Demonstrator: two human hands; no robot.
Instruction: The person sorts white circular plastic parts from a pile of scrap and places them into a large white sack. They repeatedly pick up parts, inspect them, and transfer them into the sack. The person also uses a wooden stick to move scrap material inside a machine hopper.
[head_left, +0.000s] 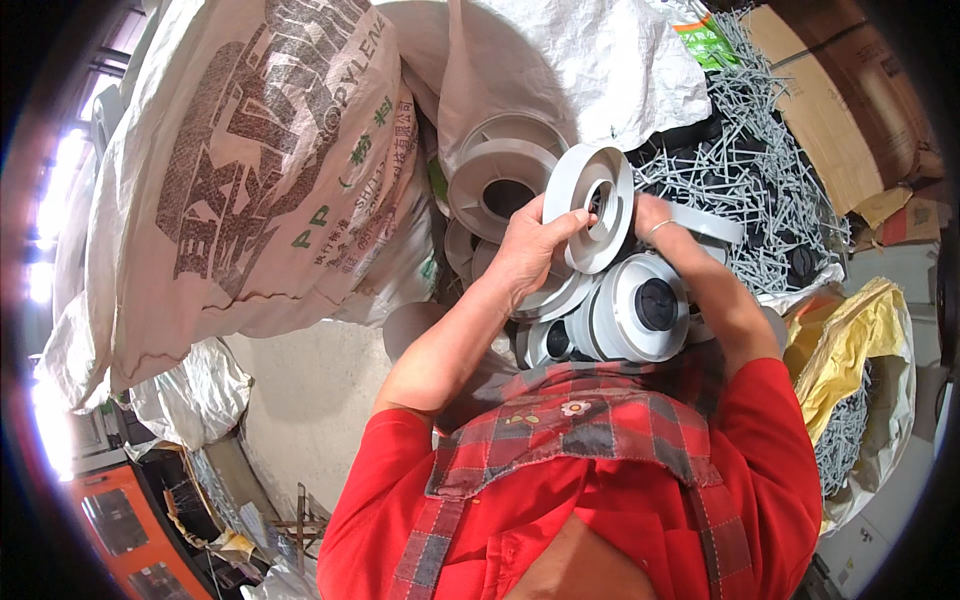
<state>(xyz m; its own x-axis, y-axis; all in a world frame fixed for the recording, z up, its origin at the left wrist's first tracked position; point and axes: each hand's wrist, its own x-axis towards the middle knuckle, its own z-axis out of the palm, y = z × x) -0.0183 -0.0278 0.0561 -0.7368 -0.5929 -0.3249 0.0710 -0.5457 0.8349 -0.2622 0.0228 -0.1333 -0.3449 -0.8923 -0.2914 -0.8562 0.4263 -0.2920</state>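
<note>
My left hand (540, 240) grips a pale grey plastic ring part (560, 190), held tilted with its thumb on the inner rim. My right hand (655, 220) is just right of it, fingers curled and partly hidden behind it, beside another pale plastic piece (705, 222); what they hold I cannot make out. Below lie stacked round plastic parts with black centres (625, 310), on and against my checked apron (570, 425). More round parts (475, 190) lie behind my left hand.
Many grey screws or nails (740, 110) fill the back right by cardboard (830, 120). Large printed woven sacks (240, 170) stand at left. A yellow sack (845, 330) with more metal pieces is at right. An orange cabinet (130, 540) is at lower left, beside concrete floor (290, 400).
</note>
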